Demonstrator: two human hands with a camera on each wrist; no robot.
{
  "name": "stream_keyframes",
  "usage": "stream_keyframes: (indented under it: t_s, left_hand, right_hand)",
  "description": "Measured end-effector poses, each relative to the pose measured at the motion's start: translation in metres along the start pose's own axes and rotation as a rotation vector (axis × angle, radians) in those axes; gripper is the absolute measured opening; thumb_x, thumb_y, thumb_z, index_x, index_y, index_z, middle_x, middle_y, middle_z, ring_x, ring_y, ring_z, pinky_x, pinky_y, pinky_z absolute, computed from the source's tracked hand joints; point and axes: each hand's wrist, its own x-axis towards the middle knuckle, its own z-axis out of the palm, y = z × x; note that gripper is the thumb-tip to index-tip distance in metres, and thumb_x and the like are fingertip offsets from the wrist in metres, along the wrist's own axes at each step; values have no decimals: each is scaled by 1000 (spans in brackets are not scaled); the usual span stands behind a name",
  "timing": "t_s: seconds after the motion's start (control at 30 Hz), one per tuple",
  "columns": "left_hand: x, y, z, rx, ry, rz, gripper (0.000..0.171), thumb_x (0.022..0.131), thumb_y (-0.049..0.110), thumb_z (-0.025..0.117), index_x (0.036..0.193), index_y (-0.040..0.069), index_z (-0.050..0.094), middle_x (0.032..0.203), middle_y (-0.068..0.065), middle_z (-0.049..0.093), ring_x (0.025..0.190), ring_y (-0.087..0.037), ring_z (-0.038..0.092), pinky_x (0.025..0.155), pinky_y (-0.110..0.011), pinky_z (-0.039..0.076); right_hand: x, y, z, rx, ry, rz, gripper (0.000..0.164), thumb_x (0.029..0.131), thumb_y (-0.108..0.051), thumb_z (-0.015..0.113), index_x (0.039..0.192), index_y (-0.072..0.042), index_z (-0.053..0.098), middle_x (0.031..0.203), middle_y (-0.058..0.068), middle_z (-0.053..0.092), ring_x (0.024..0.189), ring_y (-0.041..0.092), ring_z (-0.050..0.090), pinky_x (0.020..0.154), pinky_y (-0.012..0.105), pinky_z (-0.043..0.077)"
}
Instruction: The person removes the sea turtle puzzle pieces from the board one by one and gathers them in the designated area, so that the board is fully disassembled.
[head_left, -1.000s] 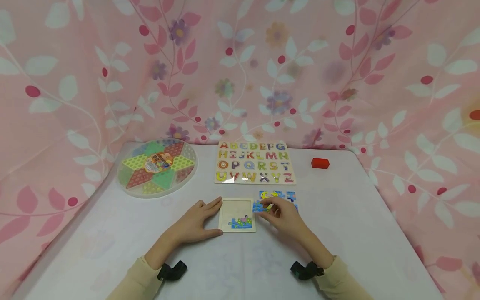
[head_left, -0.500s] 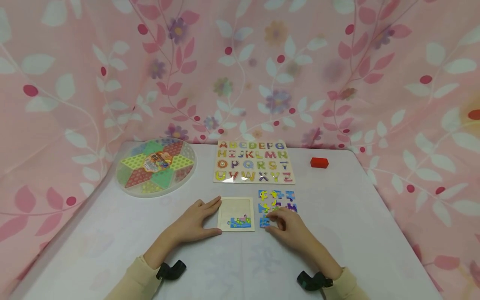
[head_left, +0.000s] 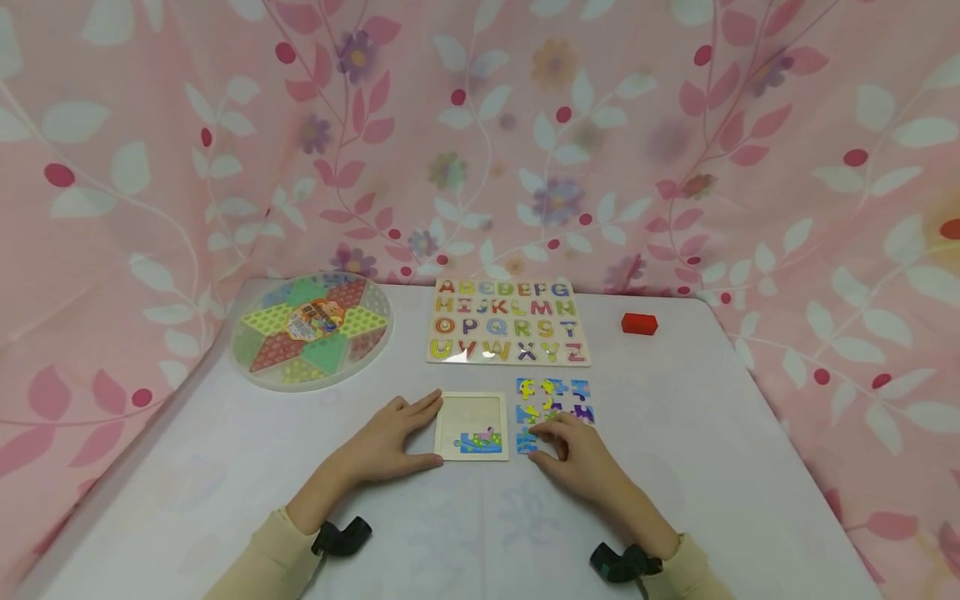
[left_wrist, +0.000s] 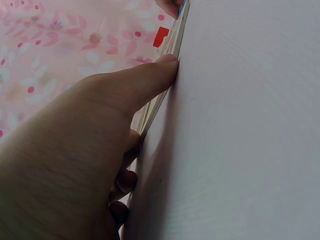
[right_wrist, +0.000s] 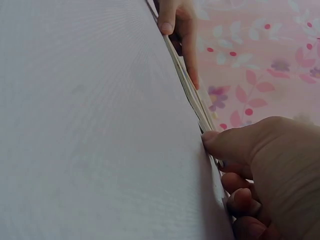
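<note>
A small wooden puzzle tray lies in front of me in the head view, with a few joined jigsaw pieces in its lower right corner. My left hand spreads thumb and forefinger, their tips touching the tray's upper left and lower left corners. Right of the tray, loose jigsaw pieces lie in rows, blue with yellow and purple prints. My right hand has thumb and forefinger at opposite edges of a blue jigsaw piece in the row nearest me, pinching it low at the table. The hand partly hides neighbouring pieces.
Behind the tray lies an alphabet board. A round, clear-lidded game board with a coloured star is at the back left, and a red block at the back right. A pink floral curtain hangs behind the white table.
My right hand has moved down and slightly right, from beside the tray's right edge to the nearest row of loose pieces. The left hand has stayed at the tray.
</note>
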Motion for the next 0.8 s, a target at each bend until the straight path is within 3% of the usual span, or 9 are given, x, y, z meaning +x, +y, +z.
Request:
stream_keyframes:
  t_s: [0.8]
  left_hand:
    - [-1, 3, 0, -12, -4, -21, 95, 90, 64, 76, 164, 14, 43, 172, 4, 35, 95, -9, 41, 81, -27, 40]
  right_hand:
    - [0, -1, -3, 26, -38, 48, 33, 87, -24, 90, 117, -15, 79, 90, -10, 59, 69, 6, 47, 62, 22, 39]
